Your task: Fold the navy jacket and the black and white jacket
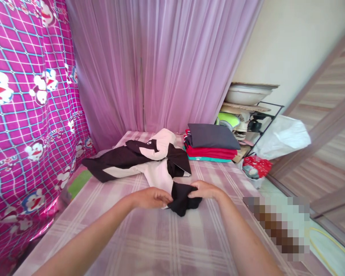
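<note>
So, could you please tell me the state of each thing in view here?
Left hand: gripping the garment's near end.
Right hand: gripping the same end.
Black and white garment: unfolded, rumpled, lying on the bed.
Stack of clothes: folded, neatly piled.
Curtain: drawn shut.
Checked bedsheet: spread flat.
</note>
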A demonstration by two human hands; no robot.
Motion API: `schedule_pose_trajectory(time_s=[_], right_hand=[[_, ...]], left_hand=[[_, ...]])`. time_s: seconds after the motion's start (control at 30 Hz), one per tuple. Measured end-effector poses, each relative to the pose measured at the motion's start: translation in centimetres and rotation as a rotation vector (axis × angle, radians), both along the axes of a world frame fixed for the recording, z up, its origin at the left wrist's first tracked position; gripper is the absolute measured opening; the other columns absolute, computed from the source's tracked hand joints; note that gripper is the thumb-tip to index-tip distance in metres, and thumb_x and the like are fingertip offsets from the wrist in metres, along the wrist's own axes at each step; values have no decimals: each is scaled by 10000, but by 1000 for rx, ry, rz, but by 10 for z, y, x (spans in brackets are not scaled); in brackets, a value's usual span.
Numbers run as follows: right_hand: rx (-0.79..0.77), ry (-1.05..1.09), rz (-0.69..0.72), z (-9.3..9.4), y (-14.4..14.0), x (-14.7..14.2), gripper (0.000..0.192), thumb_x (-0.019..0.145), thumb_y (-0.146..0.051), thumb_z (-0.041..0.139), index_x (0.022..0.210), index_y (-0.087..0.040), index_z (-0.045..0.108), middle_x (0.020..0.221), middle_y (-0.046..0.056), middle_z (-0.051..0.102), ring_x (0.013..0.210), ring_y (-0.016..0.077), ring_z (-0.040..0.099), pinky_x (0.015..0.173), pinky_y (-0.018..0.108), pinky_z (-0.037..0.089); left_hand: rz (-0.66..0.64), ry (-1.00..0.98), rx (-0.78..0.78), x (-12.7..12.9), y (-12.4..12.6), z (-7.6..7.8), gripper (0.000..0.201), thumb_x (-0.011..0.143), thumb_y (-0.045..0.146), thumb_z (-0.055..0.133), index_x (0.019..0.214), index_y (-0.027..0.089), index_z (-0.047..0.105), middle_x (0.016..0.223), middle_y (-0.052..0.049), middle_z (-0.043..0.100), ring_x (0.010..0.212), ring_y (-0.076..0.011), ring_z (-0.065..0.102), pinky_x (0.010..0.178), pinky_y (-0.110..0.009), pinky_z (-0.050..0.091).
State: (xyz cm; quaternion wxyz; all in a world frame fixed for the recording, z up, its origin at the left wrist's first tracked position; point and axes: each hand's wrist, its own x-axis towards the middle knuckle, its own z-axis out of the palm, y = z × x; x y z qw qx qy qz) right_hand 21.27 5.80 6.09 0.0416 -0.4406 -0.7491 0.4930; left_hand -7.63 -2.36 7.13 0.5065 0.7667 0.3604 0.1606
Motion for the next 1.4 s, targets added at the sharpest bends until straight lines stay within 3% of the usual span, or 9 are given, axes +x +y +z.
schedule_pose_trajectory(time_s=[0.2,0.27,0.57,0.9,0.97,1.07,1.13,1.23,1.4], right_hand=[[-20,164,-223,-36,0,12,380,622,-453,764,880,-176,733,835,22,751,797,228,671,734,323,512],[-39,221,-258,-44,-3,13,409,637,-486,758,888,-164,729,847,37,755,813,237,675,755,336,514],[25,345,-312,-47,-24,19,437,728,-578,689,893,-176,734,841,30,730,845,243,661,777,351,520],[27,376,-330,-56,-24,22,339,779,-512,677,785,-173,692,744,12,666,734,187,602,660,268,467],[37,377,-325,-58,-24,23,350,791,-522,667,776,-173,684,734,10,653,725,181,593,653,261,459],[71,359,-320,-59,-24,23,378,789,-551,662,749,-175,675,712,7,639,717,179,585,646,257,453],[97,342,-327,-59,-25,22,395,785,-571,656,744,-178,677,711,9,642,720,184,589,647,260,457],[95,339,-336,-59,-25,23,383,784,-568,651,767,-187,691,740,15,668,752,204,614,678,279,481],[117,362,-375,-59,-22,24,408,771,-515,659,1027,-207,735,1012,65,740,972,274,662,896,383,511]], left_hand=[[609,640,569,-14,64,42,395,911,286,546,1303,239,574,1202,-99,678,1058,-234,659,934,-351,479],[660,853,708,-12,80,49,418,918,333,558,1326,247,554,1175,-117,678,1075,-263,653,918,-367,481],[344,1046,777,-2,153,63,219,887,140,516,974,139,716,915,-173,721,934,-311,690,809,-405,470],[162,1077,830,3,181,77,199,868,186,585,1035,150,687,1015,-157,696,973,-305,663,861,-424,456],[353,1056,843,-12,206,106,243,927,257,524,1090,141,662,1071,-150,683,1010,-305,654,875,-432,465],[946,919,818,-48,247,155,354,990,317,430,1173,69,604,1153,-160,655,1080,-293,624,918,-432,471],[1062,881,846,-72,262,171,410,1009,261,351,1309,31,509,1302,-210,580,1179,-319,580,968,-464,456],[962,846,883,-93,260,154,440,958,215,409,1368,82,496,1418,-179,529,1298,-288,509,1080,-428,407],[735,882,857,-102,207,75,439,929,293,442,1307,118,581,1413,-144,560,1330,-245,492,1135,-381,367]])
